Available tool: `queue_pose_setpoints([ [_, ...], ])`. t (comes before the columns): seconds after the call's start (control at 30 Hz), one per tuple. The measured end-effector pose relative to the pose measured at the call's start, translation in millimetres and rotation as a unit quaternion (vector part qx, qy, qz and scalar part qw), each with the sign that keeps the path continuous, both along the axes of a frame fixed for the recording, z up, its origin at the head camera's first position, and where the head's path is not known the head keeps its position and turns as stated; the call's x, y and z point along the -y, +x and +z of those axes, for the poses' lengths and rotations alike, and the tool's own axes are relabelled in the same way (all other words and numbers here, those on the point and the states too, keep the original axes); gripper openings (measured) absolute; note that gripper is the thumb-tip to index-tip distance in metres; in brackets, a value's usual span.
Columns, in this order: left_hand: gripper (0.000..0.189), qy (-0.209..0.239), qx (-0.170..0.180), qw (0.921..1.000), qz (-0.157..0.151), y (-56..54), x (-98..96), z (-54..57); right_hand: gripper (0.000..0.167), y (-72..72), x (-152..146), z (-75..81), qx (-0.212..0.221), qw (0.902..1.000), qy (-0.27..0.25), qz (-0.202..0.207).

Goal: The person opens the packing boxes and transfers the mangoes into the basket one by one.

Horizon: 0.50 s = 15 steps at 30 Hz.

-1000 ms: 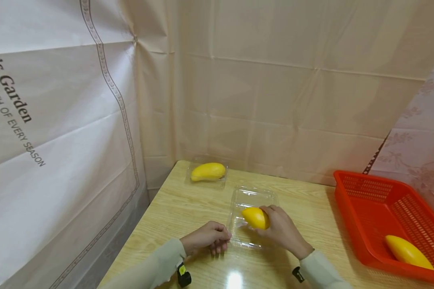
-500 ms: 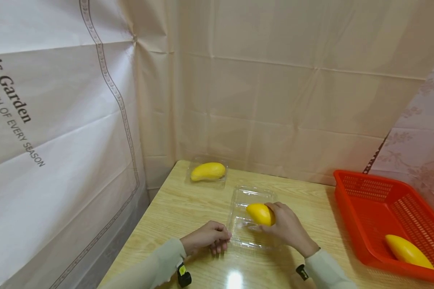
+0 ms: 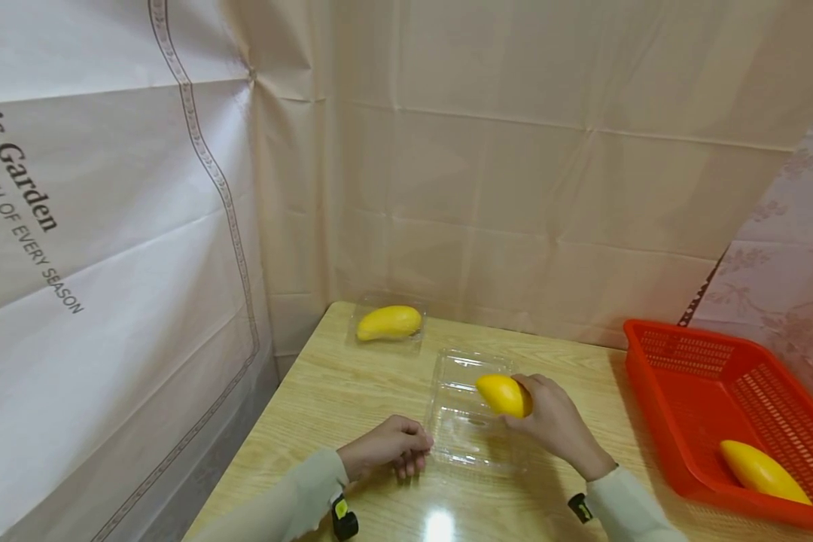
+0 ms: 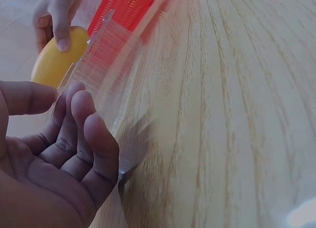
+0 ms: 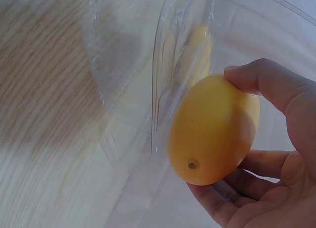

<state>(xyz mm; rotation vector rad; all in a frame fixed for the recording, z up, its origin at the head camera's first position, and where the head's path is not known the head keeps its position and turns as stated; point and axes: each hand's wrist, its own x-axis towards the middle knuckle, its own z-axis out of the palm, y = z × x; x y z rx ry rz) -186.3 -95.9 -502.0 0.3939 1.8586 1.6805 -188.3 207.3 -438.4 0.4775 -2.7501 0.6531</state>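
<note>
My right hand holds a yellow mango above a clear plastic clamshell box on the table. In the right wrist view, thumb and fingers wrap round the mango, its stem spot showing. My left hand is at the box's near left edge. Seen from the left wrist, its thumb and forefinger pinch the thin rim of the box, while the other fingers curl below.
A second mango lies in another clear box at the table's back left corner. On the right stands a red plastic basket with one more mango inside. Cloth sheets hang behind and to the left.
My right hand has moved the mango rightward and slightly back over the box. The left hand has stayed at the box's edge.
</note>
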Motion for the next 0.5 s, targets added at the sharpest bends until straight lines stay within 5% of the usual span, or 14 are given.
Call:
queue_pose_setpoints([
  [0.5,0.027,0.005,-0.004,1.0,0.001,0.8,1.4,-1.6,0.064,-0.2,-12,5.7,0.008,0.9997,0.006,-0.022],
])
